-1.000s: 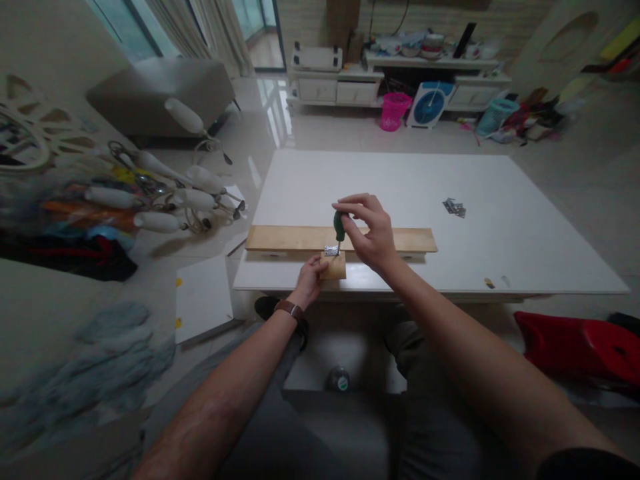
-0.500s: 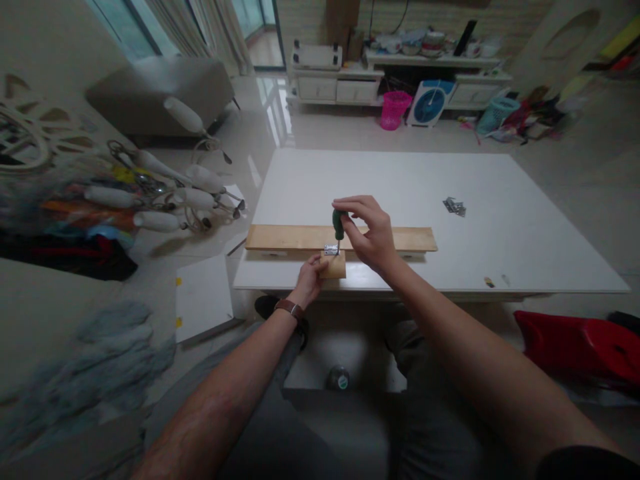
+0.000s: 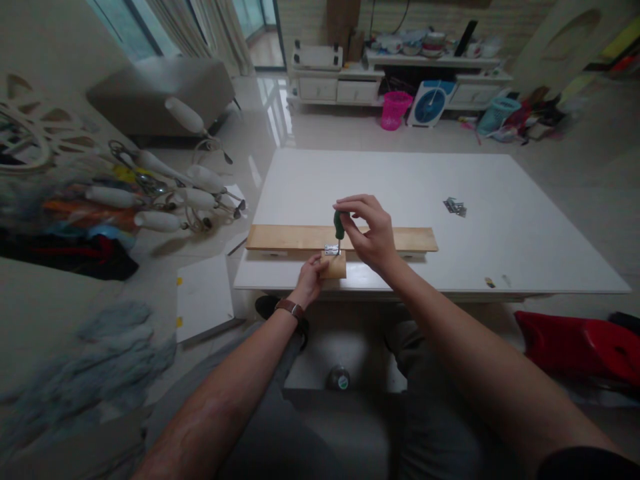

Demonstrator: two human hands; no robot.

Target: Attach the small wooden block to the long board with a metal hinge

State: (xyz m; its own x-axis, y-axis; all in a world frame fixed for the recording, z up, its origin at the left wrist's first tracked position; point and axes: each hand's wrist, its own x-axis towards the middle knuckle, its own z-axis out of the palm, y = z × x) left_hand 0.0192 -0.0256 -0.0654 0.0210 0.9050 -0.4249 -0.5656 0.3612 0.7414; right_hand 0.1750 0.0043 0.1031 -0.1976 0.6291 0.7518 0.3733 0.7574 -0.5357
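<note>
My right hand (image 3: 371, 230) is closed round the green handle of a screwdriver (image 3: 339, 225), held upright with its tip down at a small metal hinge (image 3: 331, 250). The hinge lies where a long wooden board (image 3: 290, 239) meets a small wooden block (image 3: 336, 268). With thumb and fingers, my left hand (image 3: 311, 275) grips the block's left side near the front edge of the white table (image 3: 450, 260). Whether the tip sits in a screw is too small to make out.
Several loose metal hinges (image 3: 455, 207) lie on the table's right half. Two small items, one a little packet (image 3: 489, 283), rest near the front right edge. A red stool (image 3: 575, 343) stands at the right, and a white panel (image 3: 204, 297) at the left.
Almost nothing differs. My right hand's fingers have shifted very slightly on the screwdriver handle, while the block, hinge and board stay in place.
</note>
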